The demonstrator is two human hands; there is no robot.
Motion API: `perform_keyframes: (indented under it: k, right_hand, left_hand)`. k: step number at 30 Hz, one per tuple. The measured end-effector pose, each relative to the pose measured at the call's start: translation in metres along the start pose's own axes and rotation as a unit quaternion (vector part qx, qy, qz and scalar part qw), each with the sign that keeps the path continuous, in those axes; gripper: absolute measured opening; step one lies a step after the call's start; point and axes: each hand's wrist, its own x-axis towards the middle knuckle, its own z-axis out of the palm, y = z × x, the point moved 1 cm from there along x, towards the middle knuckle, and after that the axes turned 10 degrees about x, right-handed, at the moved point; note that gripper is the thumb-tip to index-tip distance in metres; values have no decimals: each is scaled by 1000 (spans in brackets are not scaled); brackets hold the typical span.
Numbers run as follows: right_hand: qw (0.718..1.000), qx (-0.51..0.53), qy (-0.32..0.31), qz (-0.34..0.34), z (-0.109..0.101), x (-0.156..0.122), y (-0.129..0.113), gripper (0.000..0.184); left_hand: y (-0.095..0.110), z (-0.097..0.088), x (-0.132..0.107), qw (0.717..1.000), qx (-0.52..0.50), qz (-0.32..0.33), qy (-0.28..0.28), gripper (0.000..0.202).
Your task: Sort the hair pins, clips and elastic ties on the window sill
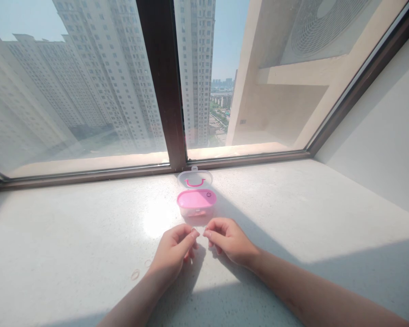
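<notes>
My left hand (177, 246) is closed in a pinch, thumb against forefinger. A small pale bit shows at its fingertips, too small to name. Facing it across a narrow gap, my right hand (230, 240) pinches in the same way, also with something tiny and pale at the tips. Just beyond both hands stands a clear plastic box with a pink inner tray (192, 199). Its clear lid (182, 178), with a pink handle (195, 184), is tipped back toward the window. A small dark ring (208, 195) lies on the tray. Left of my left wrist lie thin pale rings (135, 274).
The pale speckled sill (71, 236) carries bright sun glare and bands of shadow. A dark window frame (163, 86) borders its far side, with tall buildings outside. A white wall (378, 136) rises on the right.
</notes>
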Motion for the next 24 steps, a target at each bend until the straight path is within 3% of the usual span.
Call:
perform_keyframes:
  k: [24]
  right_hand:
    - [1000, -13, 3, -3, 1, 1, 1, 24]
  left_hand:
    - [-11, -1, 5, 1000, 3, 2, -4, 32]
